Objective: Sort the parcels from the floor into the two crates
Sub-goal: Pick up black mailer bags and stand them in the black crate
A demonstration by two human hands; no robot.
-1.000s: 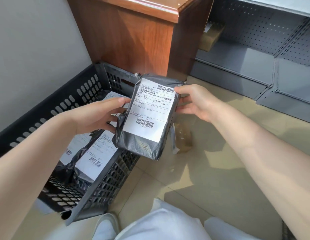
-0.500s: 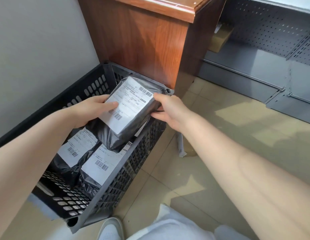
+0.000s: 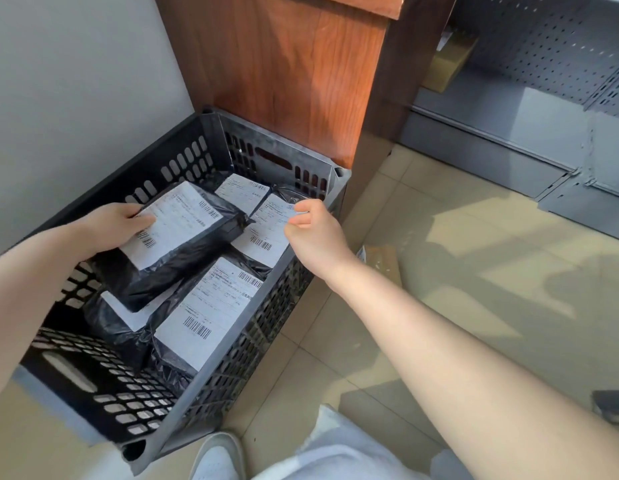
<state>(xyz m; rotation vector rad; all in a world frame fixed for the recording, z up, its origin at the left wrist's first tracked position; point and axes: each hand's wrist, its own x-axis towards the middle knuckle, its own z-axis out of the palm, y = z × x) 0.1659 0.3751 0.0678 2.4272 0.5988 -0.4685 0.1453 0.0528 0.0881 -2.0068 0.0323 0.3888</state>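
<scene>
Left hand [image 3: 110,226] has its thumb over the label of a black parcel [image 3: 169,244], gripping it as it lies tilted on the other parcels [image 3: 211,306] inside the black crate [image 3: 232,368]. Right hand [image 3: 315,233] hovers over the crate's right rim, fingers loosely curled, holding nothing. Small cardboard piece [image 3: 382,265] on the floor.

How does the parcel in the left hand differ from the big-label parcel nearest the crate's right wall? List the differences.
The held parcel is gripped by the left hand and lies tilted on top of others; the near parcel lies untouched below it. The near parcel's label looks larger. Both are black bags with white barcode labels, inside the black crate.
</scene>
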